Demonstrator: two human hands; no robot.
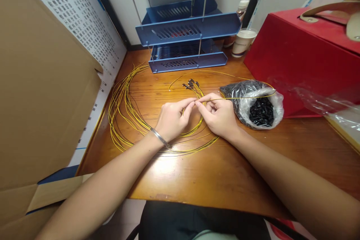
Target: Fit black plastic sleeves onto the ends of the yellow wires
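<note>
My left hand (pixel 174 118) is closed in a pinch, its thumb and forefinger meeting the fingertips of my right hand; what sits in that pinch is hidden. My right hand (pixel 218 115) pinches a thin yellow wire (pixel 247 98) near its end. From there the wire runs right across the bag, then loops back to a loose tip on the table. Beneath both hands lies a coiled bundle of yellow and dark wires (pixel 119 120). Several dark end pieces (pixel 191 83) gather at the bundle's tips, just beyond my fingers.
An open plastic bag of small black parts (pixel 261 111) stands right of my right hand, by a red box (pixel 303 63). Blue tiered trays (pixel 188 62) and a paper cup (pixel 243 43) are at the back. Cardboard (pixel 42 93) borders the left side of the wooden table (pixel 213 180).
</note>
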